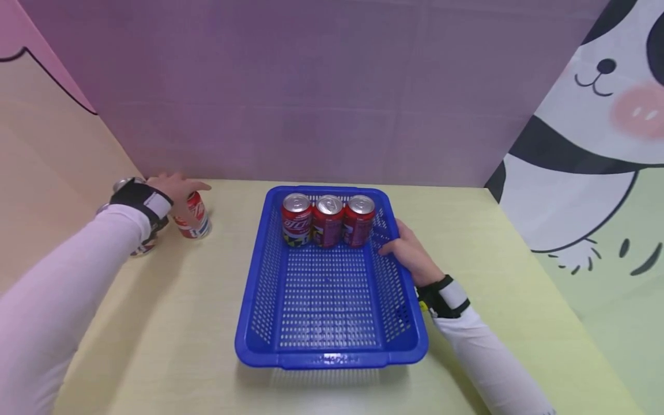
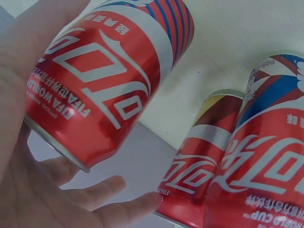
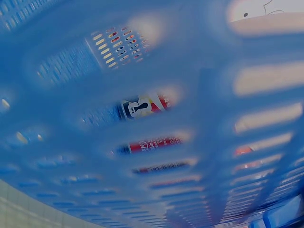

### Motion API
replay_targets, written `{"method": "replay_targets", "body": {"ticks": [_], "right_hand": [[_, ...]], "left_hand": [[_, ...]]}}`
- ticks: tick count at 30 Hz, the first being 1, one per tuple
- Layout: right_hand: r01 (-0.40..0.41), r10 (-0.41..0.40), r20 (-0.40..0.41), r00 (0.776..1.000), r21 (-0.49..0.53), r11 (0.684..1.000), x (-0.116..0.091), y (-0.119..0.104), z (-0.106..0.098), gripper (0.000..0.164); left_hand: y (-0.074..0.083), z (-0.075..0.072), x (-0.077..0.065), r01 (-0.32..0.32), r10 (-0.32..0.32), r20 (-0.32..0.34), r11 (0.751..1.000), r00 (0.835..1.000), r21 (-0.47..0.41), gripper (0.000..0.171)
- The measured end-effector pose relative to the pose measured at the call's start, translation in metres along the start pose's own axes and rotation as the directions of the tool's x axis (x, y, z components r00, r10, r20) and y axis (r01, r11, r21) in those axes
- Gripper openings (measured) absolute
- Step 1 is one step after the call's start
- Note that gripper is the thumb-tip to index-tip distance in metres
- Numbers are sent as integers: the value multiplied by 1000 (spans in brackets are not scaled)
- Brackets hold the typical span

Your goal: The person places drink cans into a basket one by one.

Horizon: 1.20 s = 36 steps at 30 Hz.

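Observation:
In the head view my left hand (image 1: 178,193) is over a red cola can (image 1: 193,216) at the far left of the table. Its thumb hangs down along the can's near side, while the other fingers spread loosely. The left wrist view shows this can (image 2: 102,80) between thumb and fingers, with the fingers (image 2: 95,192) extended past its end, uncurled. My right hand (image 1: 412,256) grips the right rim of a blue plastic basket (image 1: 332,358), thumb over the edge. Three red cola cans (image 1: 328,222) stand in a row at the basket's far end.
More cans (image 1: 142,249) stand left of the held-over can, partly hidden by my left wrist; two cans (image 2: 259,152) show beside it in the left wrist view. A purple wall (image 1: 311,115) borders the table's (image 1: 218,323) far edge. The basket's slotted wall (image 3: 190,95) fills the right wrist view.

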State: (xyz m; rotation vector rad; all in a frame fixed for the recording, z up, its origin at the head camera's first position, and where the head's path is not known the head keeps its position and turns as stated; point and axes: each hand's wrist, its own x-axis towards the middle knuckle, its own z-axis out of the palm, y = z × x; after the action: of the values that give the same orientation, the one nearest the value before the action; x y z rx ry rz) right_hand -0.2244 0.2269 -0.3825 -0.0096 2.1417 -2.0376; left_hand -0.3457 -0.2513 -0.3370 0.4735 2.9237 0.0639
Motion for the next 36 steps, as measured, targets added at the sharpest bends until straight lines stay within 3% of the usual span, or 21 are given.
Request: {"method": "replay_targets", "body": {"ticks": [5, 11, 20, 28, 36], "right_hand": [[6, -6, -1, 1000, -2, 1000, -1, 0, 0, 75], [7, -7, 4, 1000, -1, 1000, 0, 1, -1, 76], [1, -1, 16, 1000, -9, 1000, 0, 1, -2, 77], [4, -4, 6, 1000, -14, 1000, 1, 0, 0, 78], [10, -10, -2, 1000, -58, 998, 2, -1, -1, 75]], "left_hand": [[3, 2, -1, -8, 8, -1, 1000, 1000, 3, 103], [9, 3, 4, -22, 23, 27, 998, 999, -54, 98], [3, 8, 11, -16, 20, 27, 992, 999, -124, 57], [-2, 13, 11, -53, 52, -12, 985, 999, -165, 55], [-9, 15, 0, -82, 78, -32, 976, 996, -202, 58]]}}
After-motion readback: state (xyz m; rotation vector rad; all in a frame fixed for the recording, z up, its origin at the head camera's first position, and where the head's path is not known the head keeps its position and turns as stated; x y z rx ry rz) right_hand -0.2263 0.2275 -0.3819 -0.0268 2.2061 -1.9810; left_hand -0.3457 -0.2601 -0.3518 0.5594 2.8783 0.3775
